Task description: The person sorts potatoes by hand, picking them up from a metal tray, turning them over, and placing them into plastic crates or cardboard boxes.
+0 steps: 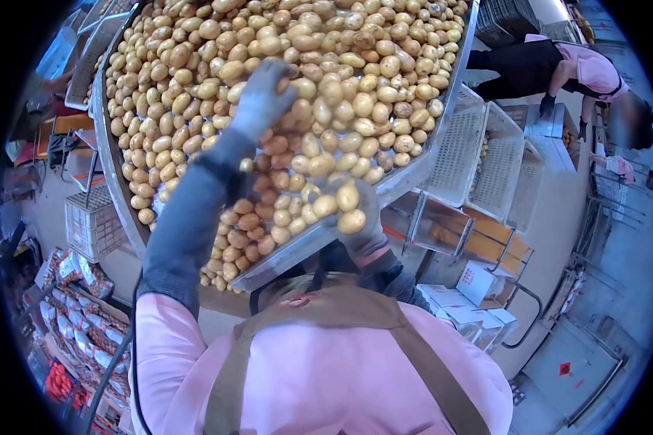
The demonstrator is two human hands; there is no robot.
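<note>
A large mass of small yellow-brown potatoes [196, 58] covers a wide metal-edged sorting table [406, 174] in front of me. My left hand [263, 100], in a grey glove, reaches far over the potatoes, its fingers curled around one of them. Near the table's front edge, my right hand [366, 221], also gloved, holds several potatoes [350, 197] against its palm and fingers. Redder-brown potatoes [238, 238] are gathered at the front left, by a gap in the rim. Some potatoes by the right hand are blurred.
White plastic crates [453, 156] stand along the table's right side. Beyond them a co-worker [559, 65] in dark gloves bends over a carton [551, 134]. Another crate [91, 225] and filled net bags [76, 319] are at left. Cardboard boxes [479, 283] sit at right.
</note>
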